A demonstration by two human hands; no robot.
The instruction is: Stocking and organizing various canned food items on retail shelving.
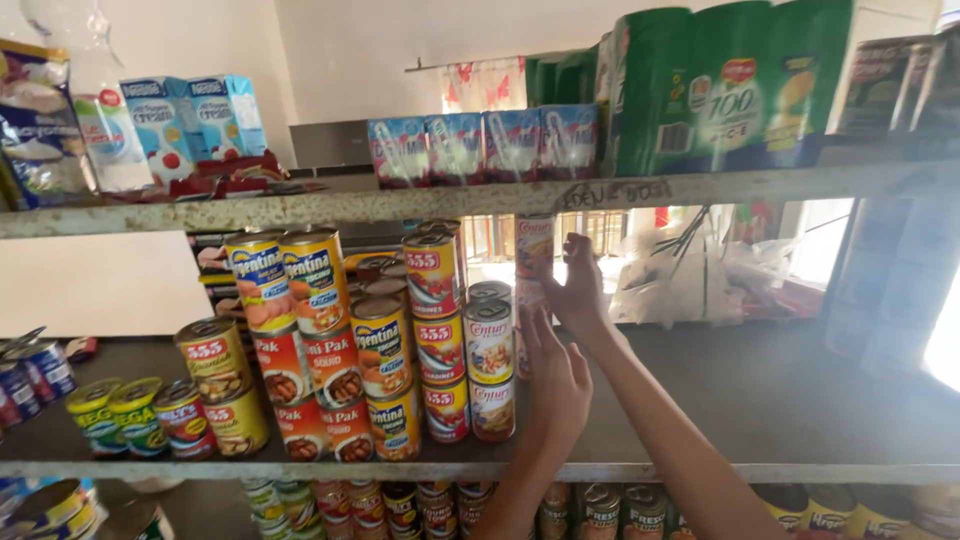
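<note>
Grey shelving (760, 400) at centre frame held stacked cans; the right hand (578, 290) apparently gripped a tall red-and-white tin can (534, 248), rigid, slick, best held round its sides, while the left hand (556, 385) lay open against the silver-topped can stack (490, 365).

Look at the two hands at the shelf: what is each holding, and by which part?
The right hand grips the top can of a rear stack by its side. The left hand rests flat against the side of the front can stack, gripping nothing.
</note>
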